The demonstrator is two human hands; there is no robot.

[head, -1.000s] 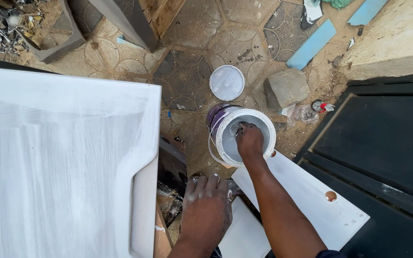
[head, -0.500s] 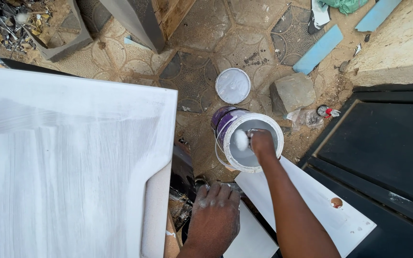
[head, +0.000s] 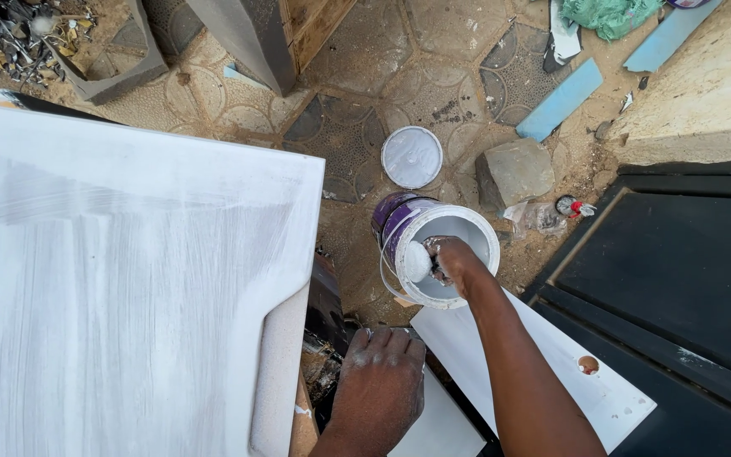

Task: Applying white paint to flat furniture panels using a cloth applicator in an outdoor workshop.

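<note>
White paint loads the pad (head: 417,261) pinched in the right hand (head: 453,256) over the bucket (head: 437,254); left hand (head: 380,381) rests flat, fingers together. Drips could spot the floor (head: 357,110).

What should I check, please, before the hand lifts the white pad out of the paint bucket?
1. Right hand grips the white pad: ok, fingers closed on it.
2. Pad loaded with paint: ok, coated white.
3. Paint bucket upright on the ground: ok.
4. Lid off and apart from the bucket: ok, lying on the paving.
5. Left hand free: ok, resting flat, holding nothing.
6. White panel fully coated: not ok, streaky patches show.
</note>
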